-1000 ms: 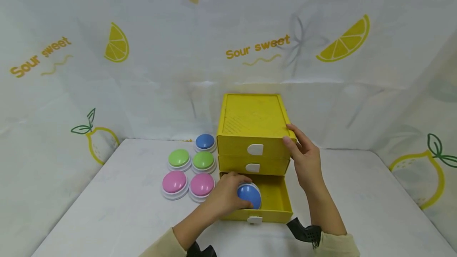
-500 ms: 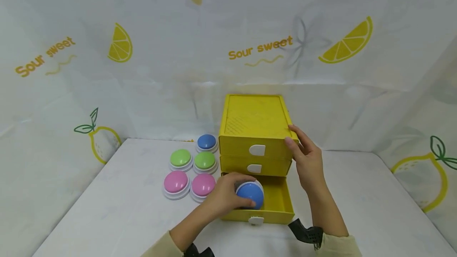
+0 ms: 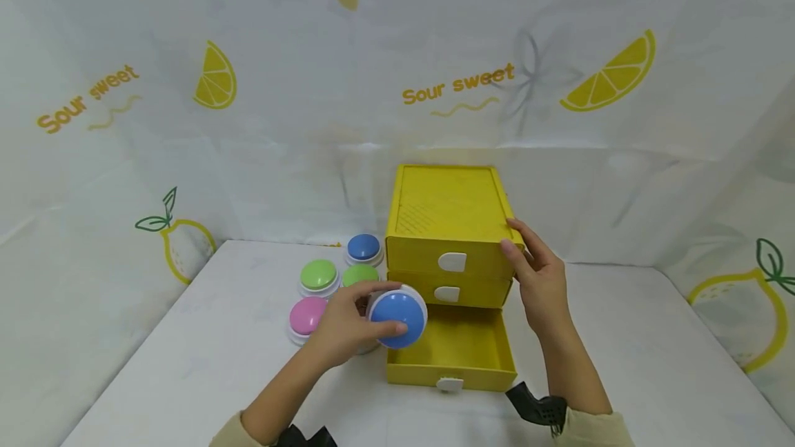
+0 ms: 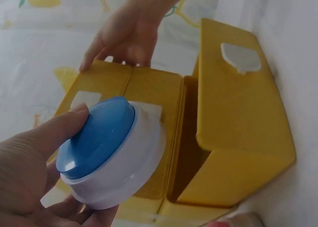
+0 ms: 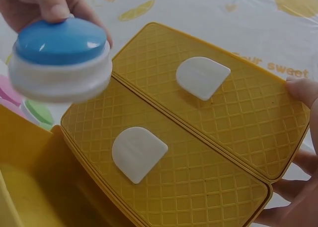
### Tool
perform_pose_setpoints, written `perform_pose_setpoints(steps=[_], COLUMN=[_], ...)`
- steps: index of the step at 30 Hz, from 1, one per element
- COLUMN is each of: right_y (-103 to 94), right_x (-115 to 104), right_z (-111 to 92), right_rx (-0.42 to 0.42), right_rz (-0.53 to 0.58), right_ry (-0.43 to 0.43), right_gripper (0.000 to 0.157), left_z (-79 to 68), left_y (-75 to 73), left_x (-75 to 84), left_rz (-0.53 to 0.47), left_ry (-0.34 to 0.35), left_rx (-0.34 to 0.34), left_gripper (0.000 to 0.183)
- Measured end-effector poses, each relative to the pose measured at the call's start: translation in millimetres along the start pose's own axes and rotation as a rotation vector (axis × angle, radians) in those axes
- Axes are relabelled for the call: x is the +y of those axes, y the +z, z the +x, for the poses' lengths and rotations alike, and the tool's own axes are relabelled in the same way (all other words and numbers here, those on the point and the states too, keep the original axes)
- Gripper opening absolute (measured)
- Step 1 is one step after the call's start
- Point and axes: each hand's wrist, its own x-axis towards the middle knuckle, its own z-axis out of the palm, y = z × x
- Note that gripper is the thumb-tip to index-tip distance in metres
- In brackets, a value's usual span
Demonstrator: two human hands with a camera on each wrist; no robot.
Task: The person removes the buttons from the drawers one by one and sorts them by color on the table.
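Note:
My left hand pinches a blue dome push button by its white rim and dome, thumb on the blue top. The button is tilted, held up at the left side of the open bottom drawer. In the left wrist view the button's white base faces the drawer fronts. My right hand grips the front right corner of the yellow drawer unit; its thumb lies on the front face and other fingers go round the side. The two upper drawers are closed, with white tabs on their fronts.
Left of the unit stand more dome buttons on the white table: a blue one, green ones and a pink one. The left hand partly covers this group. A lemon-print sheet hangs behind.
My left hand has lifted the blue push button out of the bottom drawer and carried it up and left. The right hand keeps its grip on the unit's corner.

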Motion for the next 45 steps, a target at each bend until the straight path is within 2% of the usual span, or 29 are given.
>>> perform_pose_setpoints(steps=[5,9,15,18,25,32,38,45], right_y=[0.6,0.2,0.6,-1.7,-2.9,-2.3,-1.6,-1.4], right_x=[1,-1,-1,1,5,3,2,0], right_z=[0,0,-2,-3,-3,0,-2,-3], right_rx=[0.0,-0.002,0.003,0.005,0.007,0.008,0.011,0.019], right_rz=[-0.013,-0.018,-0.016,-0.031,-0.041,-0.054,-0.039,-0.049], right_ry=[-0.001,-0.008,-0.003,0.007,-0.003,-0.027,-0.029,-0.017], right_gripper=[0.05,0.049,0.05,0.05,0.049,0.048,0.047,0.046], left_z=[-0.6,6.0,35.3,57.4,103.2,138.3,154.0,159.1], left_y=[-33.5,-59.8,-94.6,-103.6,-109.6,-110.5,-109.1,-106.1], left_x=[-3.2,-7.2,-20.4,-30.1,-52.1,-72.8,-94.2,-110.7], left_rz=[-0.05,-0.084,-0.107,-0.095,-0.028,-0.019,-0.05,-0.029], left_ry=[-0.025,-0.058,-0.1,-0.134,-0.193,-0.273,-0.328,-0.407], left_rx=[0.099,0.152,0.229,0.278,0.363,0.418,0.416,0.386], left_gripper=[0.056,0.06,0.063,0.064,0.063,0.059,0.06,0.061])
